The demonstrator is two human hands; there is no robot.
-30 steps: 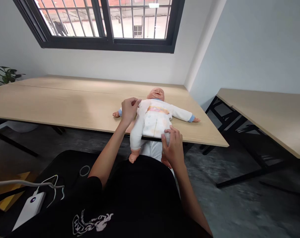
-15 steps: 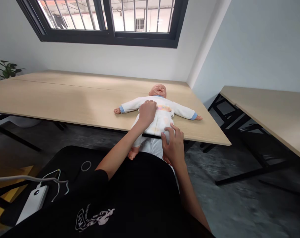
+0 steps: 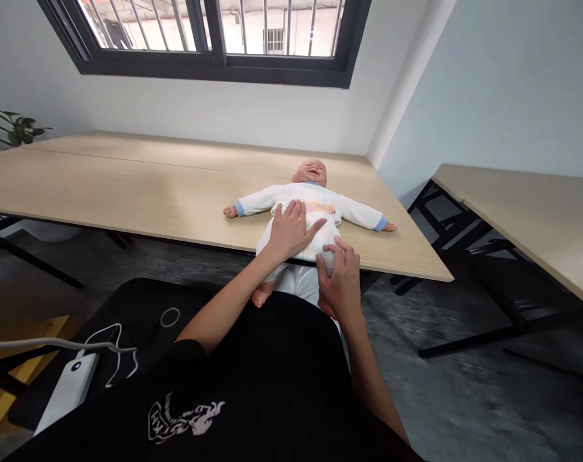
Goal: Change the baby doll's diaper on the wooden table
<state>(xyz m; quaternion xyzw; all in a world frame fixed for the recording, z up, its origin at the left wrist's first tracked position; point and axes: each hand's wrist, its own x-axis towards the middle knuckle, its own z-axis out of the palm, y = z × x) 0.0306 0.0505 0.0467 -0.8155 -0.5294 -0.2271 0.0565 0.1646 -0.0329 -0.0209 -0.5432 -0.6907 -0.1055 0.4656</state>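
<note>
White-and-blue-dressed baby doll [image 3: 318,206], face-up at the table [image 3: 176,192]'s near edge. Left hand [image 3: 291,230]'s kinda flat on it, fingers close; right hand [image 3: 340,277]'s curled, fingers apart.

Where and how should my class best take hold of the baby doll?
Probably grip the baby doll by its upper torso, just below the armpits, coming in from both sides at once. It lies on its back on the table with arms spread wide, leaving room beside the chest. Its legs reach past the table's near edge, so they look a poorer grip.
</note>
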